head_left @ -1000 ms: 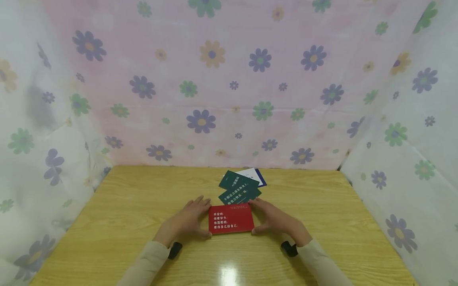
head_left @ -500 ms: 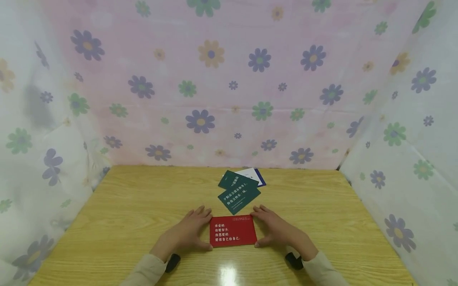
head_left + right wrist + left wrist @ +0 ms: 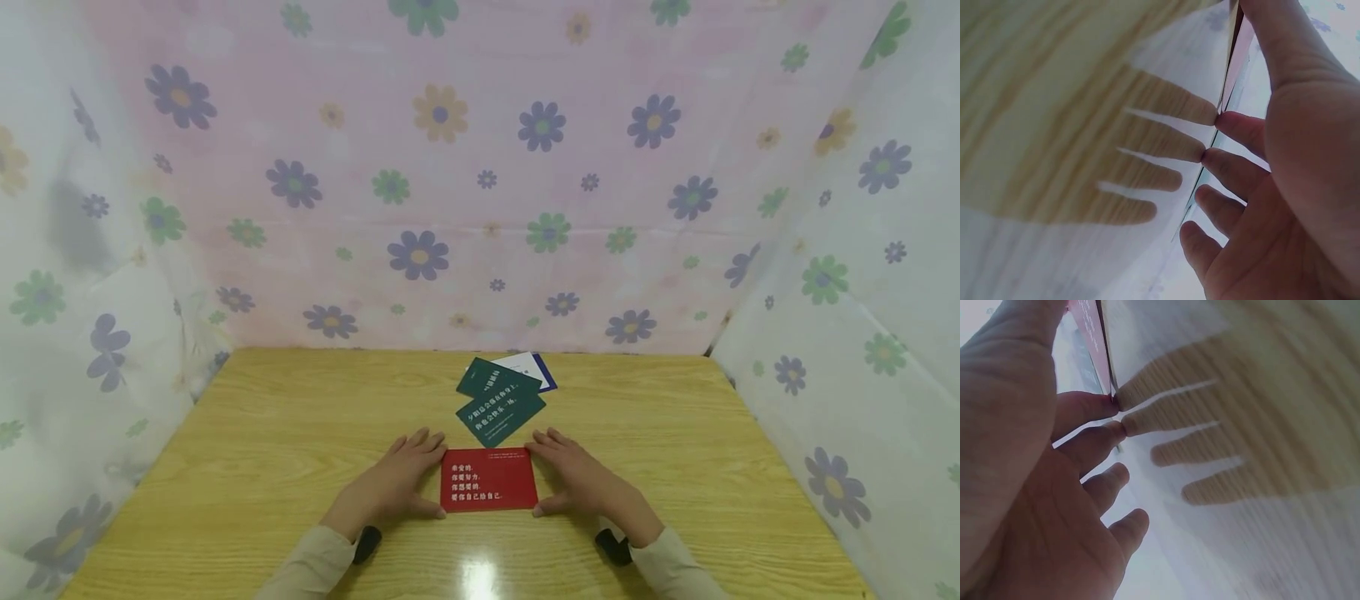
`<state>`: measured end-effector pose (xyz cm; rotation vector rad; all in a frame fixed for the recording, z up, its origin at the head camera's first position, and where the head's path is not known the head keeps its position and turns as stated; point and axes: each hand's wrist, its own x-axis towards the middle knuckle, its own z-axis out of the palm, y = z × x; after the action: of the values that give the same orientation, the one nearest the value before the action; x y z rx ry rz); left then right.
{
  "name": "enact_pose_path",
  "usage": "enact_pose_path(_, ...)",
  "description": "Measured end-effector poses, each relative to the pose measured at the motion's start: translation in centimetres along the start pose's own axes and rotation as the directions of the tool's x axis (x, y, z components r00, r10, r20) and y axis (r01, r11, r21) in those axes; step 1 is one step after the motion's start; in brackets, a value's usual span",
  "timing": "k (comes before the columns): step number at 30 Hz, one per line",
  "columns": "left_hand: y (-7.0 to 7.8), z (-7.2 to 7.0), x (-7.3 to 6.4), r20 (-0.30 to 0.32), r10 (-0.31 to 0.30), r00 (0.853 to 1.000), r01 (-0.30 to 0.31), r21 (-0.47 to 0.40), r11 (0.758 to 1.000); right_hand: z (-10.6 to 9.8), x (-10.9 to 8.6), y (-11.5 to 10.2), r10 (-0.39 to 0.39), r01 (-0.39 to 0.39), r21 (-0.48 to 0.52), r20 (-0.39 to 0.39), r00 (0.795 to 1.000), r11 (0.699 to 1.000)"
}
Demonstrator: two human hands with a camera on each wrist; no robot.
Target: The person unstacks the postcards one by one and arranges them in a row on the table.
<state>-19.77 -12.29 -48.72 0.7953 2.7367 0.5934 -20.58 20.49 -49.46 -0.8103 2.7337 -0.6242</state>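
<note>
A red card (image 3: 489, 481) with white lettering lies flat on the wooden table, in front of me. My left hand (image 3: 392, 482) rests beside its left edge, index fingertip at the far corner and thumb at the near one. Mirroring it, my right hand (image 3: 587, 483) is at the right edge, thumb and index finger at the corners. The fingers of both hands are fairly straight and spread. In the left wrist view, the index fingertip meets the edge of the red card (image 3: 1092, 337); the right wrist view shows similar contact. Just beyond lies a green card (image 3: 501, 412).
Another green card (image 3: 480, 377) lies partly under the first one. Behind them is a white card (image 3: 522, 363) with a blue edge (image 3: 545, 372). The wooden table (image 3: 300, 417) is enclosed by flower-patterned cloth (image 3: 487, 150) at the back and sides.
The red card and both hands moved toward me, uncovering the near corner of the green card. Over the last half second they shifted slightly back away from me.
</note>
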Motion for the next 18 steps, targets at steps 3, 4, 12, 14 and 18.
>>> enact_pose_path(3,0.01,-0.13,0.01,-0.002,0.0,1.0,0.0,-0.003,1.0,0.01,-0.04,-0.21,0.002,-0.003,-0.033,-0.013,1.0,0.999)
enact_pose_path(4,-0.01,-0.14,0.04,-0.002,-0.001,1.0,0.001,-0.004,1.0,0.0,-0.05,-0.27,0.005,-0.006,-0.042,-0.016,1.0,0.999)
enact_pose_path(12,-0.21,0.14,0.17,0.006,-0.008,1.0,0.008,-0.008,1.0,0.1,-0.11,-0.58,0.028,-0.028,-0.046,-0.011,1.0,0.999)
enact_pose_path(14,-0.12,0.12,0.14,-0.008,0.004,1.0,-0.004,-0.013,1.0,0.05,-0.14,-0.71,0.038,-0.038,-0.035,-0.007,0.999,0.999)
enact_pose_path(18,0.13,0.06,0.0,-0.022,0.017,1.0,-0.018,-0.008,1.0,0.08,-0.33,-1.01,0.049,-0.049,-0.018,0.007,0.999,0.999)
